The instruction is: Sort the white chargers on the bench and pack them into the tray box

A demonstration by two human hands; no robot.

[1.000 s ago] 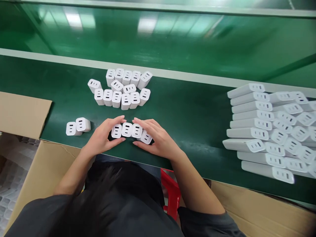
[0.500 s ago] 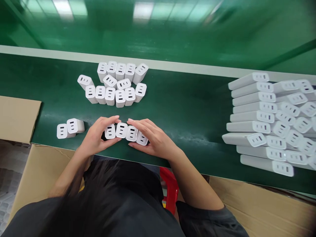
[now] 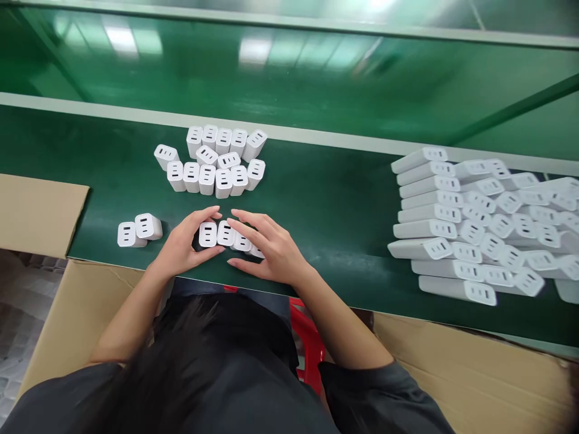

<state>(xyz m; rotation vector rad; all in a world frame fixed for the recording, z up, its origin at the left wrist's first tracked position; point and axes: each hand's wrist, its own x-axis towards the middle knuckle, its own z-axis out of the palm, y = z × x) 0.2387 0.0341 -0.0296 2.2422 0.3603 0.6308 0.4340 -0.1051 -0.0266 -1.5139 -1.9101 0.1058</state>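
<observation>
A short row of white USB chargers stands between my hands near the table's front edge, port faces up. My left hand curves round the left end, thumb on the near side and fingers on the far side of the leftmost charger. Round the right end is my right hand, its thumb at the near side and its fingers somewhat spread over and behind the row, partly covering the right-hand chargers. Two more chargers stand together left of my left hand.
Beyond my hands stands a loose group of chargers on the green table. Many more lie and lean in a pile at the right. Cardboard covers the left end, and a red stool is below the edge.
The view has tilted up and shifted right. My right hand's fingers have spread and slid leftward over the row. A slight gap now shows between the two leftmost chargers of the row.
</observation>
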